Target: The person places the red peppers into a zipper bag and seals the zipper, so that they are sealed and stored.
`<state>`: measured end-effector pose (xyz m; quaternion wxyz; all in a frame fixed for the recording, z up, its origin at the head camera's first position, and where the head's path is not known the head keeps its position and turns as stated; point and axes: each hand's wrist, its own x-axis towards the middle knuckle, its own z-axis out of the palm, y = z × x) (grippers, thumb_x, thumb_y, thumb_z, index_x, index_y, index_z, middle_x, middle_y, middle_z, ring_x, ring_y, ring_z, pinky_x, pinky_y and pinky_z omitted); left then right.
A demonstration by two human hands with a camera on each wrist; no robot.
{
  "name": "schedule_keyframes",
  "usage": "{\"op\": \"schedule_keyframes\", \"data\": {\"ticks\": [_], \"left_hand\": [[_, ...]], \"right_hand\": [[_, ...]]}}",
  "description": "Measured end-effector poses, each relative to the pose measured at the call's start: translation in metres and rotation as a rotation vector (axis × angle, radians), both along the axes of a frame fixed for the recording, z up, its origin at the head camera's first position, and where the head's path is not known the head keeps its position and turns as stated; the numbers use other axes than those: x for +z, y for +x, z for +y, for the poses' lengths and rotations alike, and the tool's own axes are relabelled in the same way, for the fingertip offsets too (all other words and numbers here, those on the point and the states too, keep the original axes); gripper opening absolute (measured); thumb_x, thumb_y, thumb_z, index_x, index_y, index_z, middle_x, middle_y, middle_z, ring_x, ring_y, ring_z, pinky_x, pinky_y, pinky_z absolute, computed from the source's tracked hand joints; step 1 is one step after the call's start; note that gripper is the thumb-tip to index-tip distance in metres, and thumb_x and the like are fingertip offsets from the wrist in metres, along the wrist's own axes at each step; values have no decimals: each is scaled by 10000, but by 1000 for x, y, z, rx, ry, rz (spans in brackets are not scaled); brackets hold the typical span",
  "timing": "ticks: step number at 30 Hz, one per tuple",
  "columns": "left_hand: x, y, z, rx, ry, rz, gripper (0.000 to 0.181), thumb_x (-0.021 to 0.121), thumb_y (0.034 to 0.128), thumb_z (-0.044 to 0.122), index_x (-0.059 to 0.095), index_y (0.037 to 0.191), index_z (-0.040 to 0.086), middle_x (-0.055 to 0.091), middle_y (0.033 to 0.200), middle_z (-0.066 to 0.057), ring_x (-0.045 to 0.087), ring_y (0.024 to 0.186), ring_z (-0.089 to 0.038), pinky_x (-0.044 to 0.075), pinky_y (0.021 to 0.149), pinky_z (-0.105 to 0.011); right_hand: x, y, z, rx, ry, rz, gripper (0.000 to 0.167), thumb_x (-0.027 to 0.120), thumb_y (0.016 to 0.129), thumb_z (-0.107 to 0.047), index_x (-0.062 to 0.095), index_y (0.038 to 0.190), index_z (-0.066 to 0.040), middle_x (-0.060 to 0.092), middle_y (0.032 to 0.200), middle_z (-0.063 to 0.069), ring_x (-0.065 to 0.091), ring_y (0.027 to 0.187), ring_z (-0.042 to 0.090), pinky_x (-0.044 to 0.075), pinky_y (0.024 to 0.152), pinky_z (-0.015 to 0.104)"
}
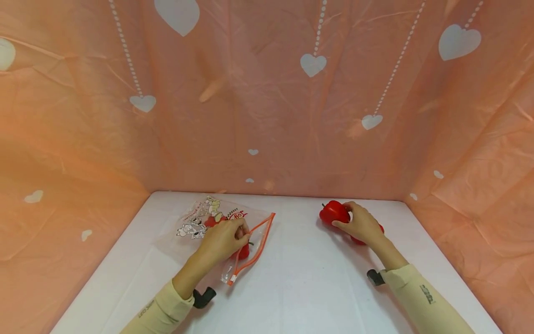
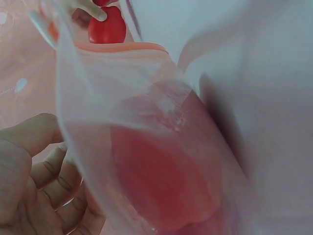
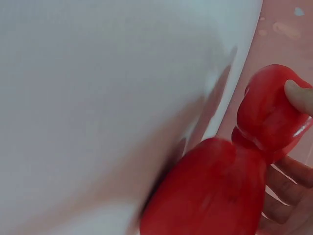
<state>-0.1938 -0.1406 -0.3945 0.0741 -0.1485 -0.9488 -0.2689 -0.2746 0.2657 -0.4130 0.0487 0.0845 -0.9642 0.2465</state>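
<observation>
My left hand (image 1: 221, 239) pinches the upper layer of a clear zip bag (image 1: 256, 250) near its orange-edged mouth, which gapes toward the right. Printed cartoon figures cover part of the bag. Inside lies a red bell pepper (image 2: 166, 181) close to the opening, and more red shows deeper in, partly hidden by the print and hand. Over on the right, my right hand (image 1: 360, 225) grips another red bell pepper (image 1: 335, 212) between thumb and fingers. Beneath that hand is a further red bell pepper (image 3: 205, 191), largely covered by it in the head view.
A white table (image 1: 292, 269) carries everything. Orange sheeting (image 1: 275, 116) with pale hearts hangs behind and along both sides. Black wrist mounts (image 1: 203, 297) stick out below the sleeves.
</observation>
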Motion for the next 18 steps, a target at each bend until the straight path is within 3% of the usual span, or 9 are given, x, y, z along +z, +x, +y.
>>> {"op": "schedule_keyframes", "data": {"ticks": [11, 18], "left_hand": [[1, 1, 0, -8, -2, 1, 154, 829, 939, 155, 691, 888, 204, 548, 684, 109, 495, 609, -84, 371, 543, -265], [0, 0, 0, -6, -4, -1, 157, 832, 940, 173, 688, 889, 211, 542, 681, 113, 492, 608, -84, 370, 543, -263]], "right_hand": [[3, 10, -18, 51, -102, -36, 736, 855, 923, -312, 499, 1470, 27, 616, 1408, 273, 575, 1288, 477, 525, 1014, 653], [2, 17, -31, 58, -116, -57, 759, 872, 898, -316, 490, 1490, -37, 646, 1374, 230, 616, 1247, 439, 588, 933, 598]]}}
